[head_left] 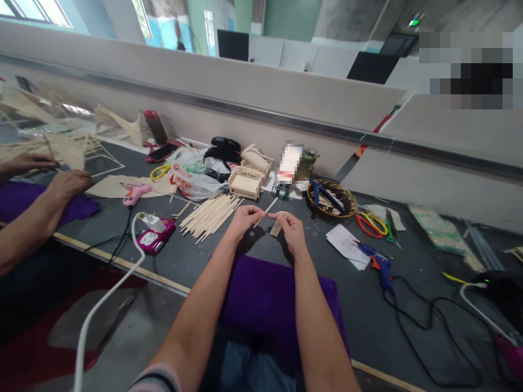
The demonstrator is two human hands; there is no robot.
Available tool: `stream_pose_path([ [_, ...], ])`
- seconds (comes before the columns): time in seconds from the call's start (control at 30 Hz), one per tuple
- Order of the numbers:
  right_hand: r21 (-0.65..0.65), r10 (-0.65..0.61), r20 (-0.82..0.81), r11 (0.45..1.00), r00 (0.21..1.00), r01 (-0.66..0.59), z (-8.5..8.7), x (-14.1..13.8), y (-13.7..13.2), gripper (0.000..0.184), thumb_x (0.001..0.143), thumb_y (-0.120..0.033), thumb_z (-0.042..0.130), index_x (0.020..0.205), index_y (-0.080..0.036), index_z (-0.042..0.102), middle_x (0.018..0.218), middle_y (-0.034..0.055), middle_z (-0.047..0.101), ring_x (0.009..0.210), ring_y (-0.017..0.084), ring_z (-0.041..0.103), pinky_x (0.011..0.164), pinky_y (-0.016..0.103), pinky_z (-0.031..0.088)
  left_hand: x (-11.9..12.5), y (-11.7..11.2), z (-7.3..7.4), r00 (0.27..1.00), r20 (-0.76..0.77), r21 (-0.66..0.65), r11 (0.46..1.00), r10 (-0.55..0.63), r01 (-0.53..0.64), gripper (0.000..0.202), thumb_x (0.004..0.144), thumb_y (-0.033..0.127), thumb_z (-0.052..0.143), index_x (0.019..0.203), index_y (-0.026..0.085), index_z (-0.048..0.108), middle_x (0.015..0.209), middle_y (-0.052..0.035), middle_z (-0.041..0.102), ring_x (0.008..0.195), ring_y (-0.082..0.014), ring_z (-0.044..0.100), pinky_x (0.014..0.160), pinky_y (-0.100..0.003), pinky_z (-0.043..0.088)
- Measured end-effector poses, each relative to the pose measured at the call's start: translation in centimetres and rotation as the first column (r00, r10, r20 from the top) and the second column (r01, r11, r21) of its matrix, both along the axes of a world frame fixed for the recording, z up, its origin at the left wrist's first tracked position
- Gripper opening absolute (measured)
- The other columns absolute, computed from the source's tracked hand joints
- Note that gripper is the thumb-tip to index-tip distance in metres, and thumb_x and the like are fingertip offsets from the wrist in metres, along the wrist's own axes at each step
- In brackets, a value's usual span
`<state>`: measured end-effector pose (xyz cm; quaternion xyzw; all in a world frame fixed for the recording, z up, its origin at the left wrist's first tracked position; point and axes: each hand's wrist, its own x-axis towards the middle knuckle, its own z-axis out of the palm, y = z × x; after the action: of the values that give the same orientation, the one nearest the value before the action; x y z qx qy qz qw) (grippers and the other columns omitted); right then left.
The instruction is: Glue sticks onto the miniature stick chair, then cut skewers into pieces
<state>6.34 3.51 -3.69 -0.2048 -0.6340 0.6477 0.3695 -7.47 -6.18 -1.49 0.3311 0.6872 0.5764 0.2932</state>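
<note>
Two forearms [190, 321] extend, left fingers [250, 211] pinching one stick [269, 207], right fingers [291, 220] apparently one panel [276, 227].

I count four hands over the workbench [286, 294]: the worker's left hand [246, 216] and right hand [291, 226], plus a co-worker's two [70, 184]. One thin wooden stick [269, 207] is in the left, one slatted wooden piece [278, 225] in the right. The pile of loose sticks [210, 216] is one heap, its sticks too many to number from here. Glue guns come to two, a pink glue gun [138, 192] and a blue glue gun [383, 268]. There's one wicker basket [352, 202], one pair of blue-handled pliers [329, 196], and one pair of yellow-handled scissors [159, 172]; the red and yellow loops [372, 224] could be one pair or two.
</note>
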Motion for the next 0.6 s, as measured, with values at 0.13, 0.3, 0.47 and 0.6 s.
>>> stream_pose_path([
  [0.13, -0.007, -0.084, 0.013, 0.996, 0.996, 0.084, -0.5, -0.1, 0.5, 0.028, 0.077, -0.046, 0.067, 0.083, -0.02, 0.071, 0.086, 0.0034, 0.076, 0.08, 0.02, 0.068, 0.077, 0.032, 0.051, 2.5, 1.3, -1.2, 0.94, 0.318, 0.316, 0.949, -0.125, 0.019, 0.04, 0.056, 0.043, 0.082, 0.08, 0.013, 0.07, 0.072, -0.0022, 0.067, 0.057, -0.0083, 0.051, 0.059, -0.022, 0.04],
  [0.3, -0.012, -0.097, 0.006, 0.995, 0.995, 0.097, -0.9, -0.3, 0.4, 0.033, 0.078, -0.05, 0.065, 0.088, -0.019, 0.072, 0.088, 0.0048, 0.076, 0.077, 0.02, 0.068, 0.074, 0.033, 0.053, 3.1, 1.9, -2.4, 0.941, 0.319, 0.307, 0.952, -0.109, 0.006, 0.033, 0.054, 0.037, 0.083, 0.073, 0.012, 0.071, 0.068, -0.0019, 0.067, 0.06, -0.0096, 0.053, 0.063, -0.024, 0.042],
  [0.47, -0.017, -0.084, -0.014, 0.996, 0.996, 0.084, -0.5, -0.3, -0.1, 0.032, 0.078, -0.048, 0.066, 0.091, -0.019, 0.073, 0.097, 0.0077, 0.076, 0.085, 0.021, 0.069, 0.08, 0.036, 0.054, 3.2, 2.1, -3.2, 0.949, 0.287, 0.279, 0.959, -0.13, 0.047, 0.027, 0.056, 0.034, 0.079, 0.069, 0.012, 0.069, 0.062, 0.0001, 0.065, 0.058, -0.0096, 0.053, 0.064, -0.025, 0.043],
  [0.6, -0.003, -0.083, -0.006, 0.997, 0.996, 0.083, -0.3, -0.1, -0.2, 0.031, 0.078, -0.047, 0.066, 0.091, -0.02, 0.073, 0.097, 0.0074, 0.076, 0.084, 0.021, 0.069, 0.077, 0.034, 0.054, 3.1, 1.9, -3.4, 0.973, 0.177, 0.245, 0.964, -0.149, 0.102, 0.024, 0.061, 0.034, 0.075, 0.071, 0.013, 0.07, 0.063, -0.0002, 0.065, 0.059, -0.011, 0.054, 0.064, -0.025, 0.043],
])
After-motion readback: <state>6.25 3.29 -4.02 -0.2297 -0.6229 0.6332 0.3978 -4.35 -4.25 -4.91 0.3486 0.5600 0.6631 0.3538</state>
